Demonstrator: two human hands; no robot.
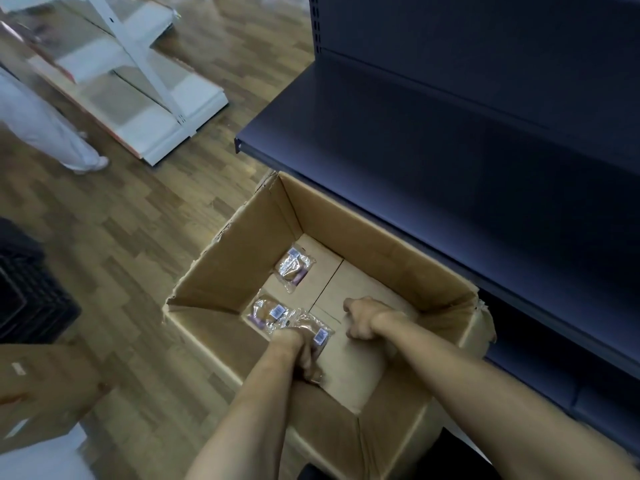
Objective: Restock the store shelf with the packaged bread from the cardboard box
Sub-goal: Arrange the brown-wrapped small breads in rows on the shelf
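Both hands are down inside the cardboard box point(242, 247). Left hand point(301, 351) has its fingers curled onto the nearest bread packet point(317, 329), gripping its near end; the grip itself is partly hidden by the wrist. Right hand point(362, 318) sits loosely fisted on the bare box floor, holding nothing visible, just right of that packet.

Second packet point(265, 311) lies touching the gripped one on its left, long axis roughly left-right; left hand is nearer. Third packet point(294, 268) lies farther in, apart, long axis near-far.

Dark shelf point(398, 140) stands beyond and right of the box, bare where visible; judged target is up and right.

Hidden: near box floor under the forearms; labels unreadable; left-edge surroundings blurred.
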